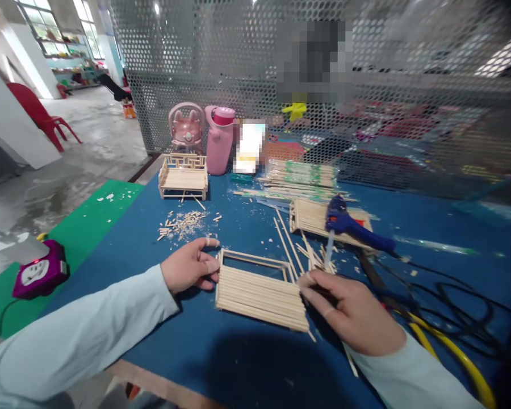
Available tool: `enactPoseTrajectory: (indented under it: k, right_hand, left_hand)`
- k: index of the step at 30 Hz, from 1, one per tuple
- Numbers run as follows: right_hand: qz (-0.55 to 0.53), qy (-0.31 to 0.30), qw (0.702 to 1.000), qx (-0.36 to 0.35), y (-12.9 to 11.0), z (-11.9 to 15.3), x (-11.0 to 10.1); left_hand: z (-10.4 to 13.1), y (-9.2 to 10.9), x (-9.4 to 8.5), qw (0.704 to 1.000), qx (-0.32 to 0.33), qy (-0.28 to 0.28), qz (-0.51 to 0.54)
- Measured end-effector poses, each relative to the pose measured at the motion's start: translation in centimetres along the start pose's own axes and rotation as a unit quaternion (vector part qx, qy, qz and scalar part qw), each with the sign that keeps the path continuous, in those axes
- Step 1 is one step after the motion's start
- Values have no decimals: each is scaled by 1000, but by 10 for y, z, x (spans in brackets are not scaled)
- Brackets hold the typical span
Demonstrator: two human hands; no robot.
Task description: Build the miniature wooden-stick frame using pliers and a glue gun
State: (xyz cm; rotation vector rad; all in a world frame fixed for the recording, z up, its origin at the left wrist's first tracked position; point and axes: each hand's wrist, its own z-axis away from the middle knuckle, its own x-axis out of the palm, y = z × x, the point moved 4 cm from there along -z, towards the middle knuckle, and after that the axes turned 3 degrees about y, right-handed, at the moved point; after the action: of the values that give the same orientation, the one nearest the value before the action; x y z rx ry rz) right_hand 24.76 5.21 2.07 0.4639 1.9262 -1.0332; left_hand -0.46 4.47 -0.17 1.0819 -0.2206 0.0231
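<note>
A small frame of thin wooden sticks [259, 292] lies on the blue table, its front part covered by a row of parallel sticks and its back part an open gap. My left hand [191, 266] grips its left end with thumb and fingertips, the index finger stretched out above the corner. My right hand [351, 309] has thumb and fingers pinched at the frame's right end; the exact contact is partly hidden. Loose sticks [287, 244] lie just behind the right hand. A blue glue gun [357, 230] rests on another stick piece [309, 216] beyond it.
A finished-looking miniature stick bench [184, 177] stands at the back left, near cut stick bits [181, 223]. Behind are a pink bottle [220, 145], a lit phone [250, 147] and bundled sticks [300, 175]. Black cables [447, 301] and yellow-handled pliers [455, 352] lie at right.
</note>
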Motion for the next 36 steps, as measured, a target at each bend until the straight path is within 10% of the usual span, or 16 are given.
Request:
enactPoseTrajectory:
  k: [36]
  right_hand:
    - [6,16,1000,25,-12,0,-2]
  left_hand:
    - [10,-3,9,999,29,38,-23]
